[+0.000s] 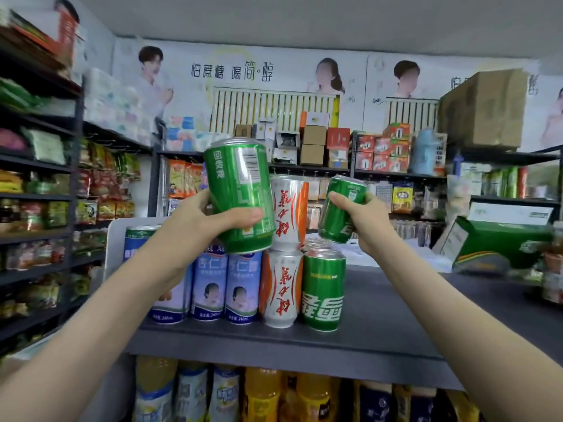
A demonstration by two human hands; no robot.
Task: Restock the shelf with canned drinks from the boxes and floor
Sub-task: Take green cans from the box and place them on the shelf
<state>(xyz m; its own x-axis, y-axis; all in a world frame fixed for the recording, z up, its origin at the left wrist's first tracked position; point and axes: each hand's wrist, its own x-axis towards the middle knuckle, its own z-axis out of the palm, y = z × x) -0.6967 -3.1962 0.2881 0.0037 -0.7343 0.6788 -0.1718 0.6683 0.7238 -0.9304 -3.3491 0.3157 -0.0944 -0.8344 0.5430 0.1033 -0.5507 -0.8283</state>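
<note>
My left hand (201,222) grips a large green can (239,193), raised and tilted above the blue-and-white cans (225,287) on the dark top shelf (396,318). My right hand (362,220) grips a second green can (339,208), tilted, just above a standing green can (323,289). Between them rise two stacked white-and-orange cans (283,263), the upper one partly hidden behind the left can.
A green carton (499,248) lies on the shelf top at the right. Bottles in yellow and blue (262,394) fill the shelf below. Snack racks (45,208) line the left wall. Boxes (484,111) sit on far shelves.
</note>
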